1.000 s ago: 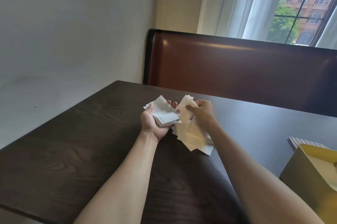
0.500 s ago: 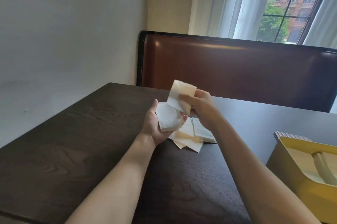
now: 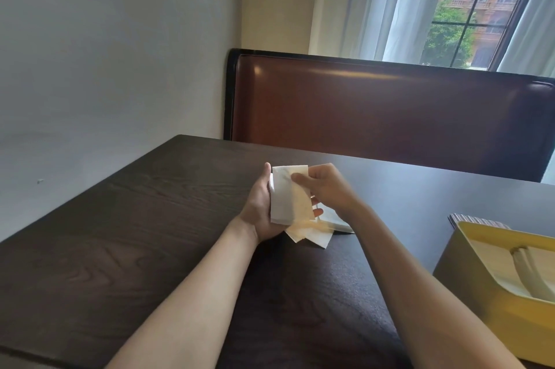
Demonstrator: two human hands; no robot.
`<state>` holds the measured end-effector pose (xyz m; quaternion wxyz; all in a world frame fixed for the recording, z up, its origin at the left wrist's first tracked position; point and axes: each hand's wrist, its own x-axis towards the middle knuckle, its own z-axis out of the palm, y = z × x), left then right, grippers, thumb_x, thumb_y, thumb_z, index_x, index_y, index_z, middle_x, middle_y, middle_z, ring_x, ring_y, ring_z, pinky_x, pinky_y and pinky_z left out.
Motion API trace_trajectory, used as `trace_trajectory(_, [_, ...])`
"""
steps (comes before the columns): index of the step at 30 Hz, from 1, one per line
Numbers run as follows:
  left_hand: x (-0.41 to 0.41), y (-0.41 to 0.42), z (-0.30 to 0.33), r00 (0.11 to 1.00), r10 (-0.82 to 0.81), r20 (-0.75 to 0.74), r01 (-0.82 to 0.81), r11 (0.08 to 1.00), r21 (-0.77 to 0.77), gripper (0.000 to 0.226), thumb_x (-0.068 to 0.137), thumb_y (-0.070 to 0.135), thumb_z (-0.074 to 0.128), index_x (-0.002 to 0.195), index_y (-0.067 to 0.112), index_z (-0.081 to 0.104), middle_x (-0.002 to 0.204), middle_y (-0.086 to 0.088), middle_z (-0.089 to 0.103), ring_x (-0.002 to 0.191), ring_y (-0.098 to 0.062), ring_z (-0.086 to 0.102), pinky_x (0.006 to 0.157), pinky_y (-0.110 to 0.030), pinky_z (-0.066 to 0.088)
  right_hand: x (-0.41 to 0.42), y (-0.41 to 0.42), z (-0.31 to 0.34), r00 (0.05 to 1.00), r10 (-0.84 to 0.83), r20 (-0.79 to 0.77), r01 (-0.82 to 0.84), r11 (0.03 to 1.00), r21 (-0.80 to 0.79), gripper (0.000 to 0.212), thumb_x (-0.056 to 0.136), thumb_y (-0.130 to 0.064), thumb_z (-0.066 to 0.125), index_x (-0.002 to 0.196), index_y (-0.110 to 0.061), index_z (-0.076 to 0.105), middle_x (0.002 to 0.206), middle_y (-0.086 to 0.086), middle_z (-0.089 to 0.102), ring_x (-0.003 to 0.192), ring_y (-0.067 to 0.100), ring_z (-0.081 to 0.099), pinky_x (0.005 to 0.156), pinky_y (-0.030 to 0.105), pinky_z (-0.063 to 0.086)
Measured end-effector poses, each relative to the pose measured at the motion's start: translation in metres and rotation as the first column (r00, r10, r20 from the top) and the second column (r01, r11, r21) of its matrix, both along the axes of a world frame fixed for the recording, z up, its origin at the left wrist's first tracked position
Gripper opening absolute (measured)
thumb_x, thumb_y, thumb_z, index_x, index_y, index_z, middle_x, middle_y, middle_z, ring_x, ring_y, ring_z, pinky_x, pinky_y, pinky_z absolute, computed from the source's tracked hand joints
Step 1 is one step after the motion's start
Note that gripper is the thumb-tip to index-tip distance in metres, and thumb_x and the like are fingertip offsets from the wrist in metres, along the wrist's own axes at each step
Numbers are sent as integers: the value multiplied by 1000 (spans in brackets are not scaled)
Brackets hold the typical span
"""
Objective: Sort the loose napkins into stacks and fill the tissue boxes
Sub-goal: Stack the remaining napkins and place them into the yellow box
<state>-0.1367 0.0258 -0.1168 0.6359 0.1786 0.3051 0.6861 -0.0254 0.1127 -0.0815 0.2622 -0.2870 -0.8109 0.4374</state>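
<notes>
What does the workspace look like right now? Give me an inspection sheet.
Surface: dark wooden table.
Job's things: stack of white napkins held upright; loose napkins lying on the table beneath the hands; open yellow tissue box at right, napkins inside.
Clutter: striped flat item behind the box, partly hidden.
Grippers: left hand cradles the stack; right hand pinches the front napkin.
Cables: nothing seen.
Surroundings: brown bench back, wall, curtained window.
</notes>
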Motion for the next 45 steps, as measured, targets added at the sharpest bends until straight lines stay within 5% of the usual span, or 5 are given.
trace_trajectory(8, [2, -7, 4, 990, 30, 137, -29, 1000, -6, 74, 98, 58, 46, 136, -5, 52, 135, -27, 57, 101, -35, 65, 77, -50, 60, 15, 18, -3, 963, -264, -59, 267, 962, 51, 24, 98, -24, 59, 112, -9, 71, 111, 3, 69, 95, 12, 60, 77, 23, 48])
trace_trajectory(15, [3, -5, 6, 985, 126, 117, -123, 992, -26, 45, 104, 24, 39, 134, -8, 51, 127, -23, 65, 100, -33, 68, 92, -46, 56, 36, 44, -41, 890, -268, 369, 160, 941, 297, 52, 97, -30, 60, 146, -22, 45, 149, 2, 48, 139, 26, 38, 113, 45, 33])
trace_trajectory(29, [-2, 2, -2, 902, 258, -346, -326, 932, -157, 36, 103, 22, 54, 130, -2, 59, 108, -23, 73, 87, -32, 75, 62, -41, 62, 46, 35, -43, 913, -388, -125, 395, 918, 35, 15, 88, -24, 69, 85, -10, 65, 84, 2, 66, 81, 23, 64, 71, 39, 52])
trace_trajectory(39, [-6, 2, -2, 925, 230, -304, -292, 940, -176, 36, 99, 4, 44, 130, -7, 57, 128, -28, 64, 119, -41, 62, 87, -48, 56, 50, 31, -35, 887, -348, -304, 347, 936, -59, 15, 86, -10, 73, 99, -10, 69, 94, 1, 67, 83, 13, 63, 61, 13, 48])
trace_trajectory(45, [-11, 5, -3, 881, 380, -280, -435, 884, -170, 30, 99, 14, 58, 124, -2, 62, 115, -21, 70, 90, -33, 73, 61, -37, 61, 52, 23, -28, 810, -342, -476, 237, 934, -268, 10, 89, -13, 70, 86, -4, 65, 82, 3, 66, 74, 11, 66, 58, 16, 52])
